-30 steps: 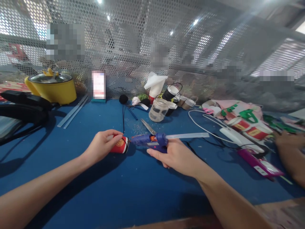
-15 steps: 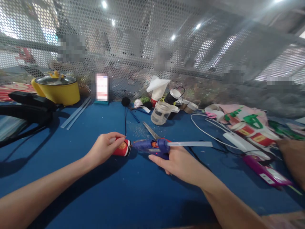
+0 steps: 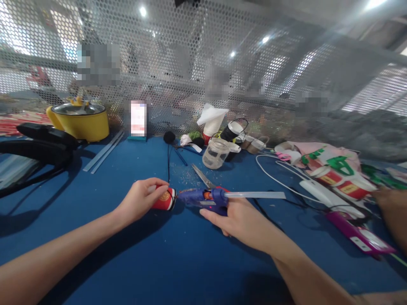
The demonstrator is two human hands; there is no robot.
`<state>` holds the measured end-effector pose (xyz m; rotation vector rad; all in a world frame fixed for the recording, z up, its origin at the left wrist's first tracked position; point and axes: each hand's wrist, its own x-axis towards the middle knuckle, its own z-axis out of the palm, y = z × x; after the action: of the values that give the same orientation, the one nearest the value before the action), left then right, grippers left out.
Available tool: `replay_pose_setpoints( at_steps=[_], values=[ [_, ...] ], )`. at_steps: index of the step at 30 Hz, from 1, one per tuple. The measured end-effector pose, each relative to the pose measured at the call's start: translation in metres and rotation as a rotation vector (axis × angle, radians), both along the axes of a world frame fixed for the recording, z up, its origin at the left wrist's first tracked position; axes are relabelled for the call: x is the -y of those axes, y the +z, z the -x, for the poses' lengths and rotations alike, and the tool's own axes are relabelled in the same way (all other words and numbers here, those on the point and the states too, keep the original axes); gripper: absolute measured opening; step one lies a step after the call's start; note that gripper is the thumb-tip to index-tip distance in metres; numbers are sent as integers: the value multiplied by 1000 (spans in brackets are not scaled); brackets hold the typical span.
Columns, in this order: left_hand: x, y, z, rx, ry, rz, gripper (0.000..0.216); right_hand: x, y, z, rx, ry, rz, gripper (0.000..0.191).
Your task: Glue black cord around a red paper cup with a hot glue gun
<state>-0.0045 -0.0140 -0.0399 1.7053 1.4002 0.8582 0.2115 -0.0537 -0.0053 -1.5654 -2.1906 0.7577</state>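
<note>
My left hand [image 3: 140, 200] is closed round a small red paper cup [image 3: 163, 199] lying on its side on the blue table [image 3: 178, 262]. My right hand [image 3: 237, 216] grips a blue hot glue gun [image 3: 203, 197] with a clear glue stick [image 3: 254, 195] sticking out of its back. The gun's nozzle points left and touches the cup's rim. A thin black cord [image 3: 168, 163] runs from the cup's rim toward the back of the table.
Scissors [image 3: 203, 177] lie just behind the glue gun. A clear jar [image 3: 216, 153], cups and scraps stand further back. A yellow pot [image 3: 81, 120] is at far left, red cups [image 3: 337, 180] and a white cable [image 3: 286, 178] at right. Another person's hand [image 3: 392, 212] shows at the right edge.
The view has shifted slightly; both hands, the cup and the glue gun hold the same pose against each other.
</note>
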Motion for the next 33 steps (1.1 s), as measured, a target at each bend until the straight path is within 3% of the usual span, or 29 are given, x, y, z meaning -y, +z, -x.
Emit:
replay_pose_setpoints(
  at_steps=[25,33],
  values=[
    [0,1,-1,5,-4,23,33,-6,6,5,-12,-61,74,40],
    [0,-4,1,11,-14,-1,33,-7,5,6,-60,-42,66,35]
  ],
)
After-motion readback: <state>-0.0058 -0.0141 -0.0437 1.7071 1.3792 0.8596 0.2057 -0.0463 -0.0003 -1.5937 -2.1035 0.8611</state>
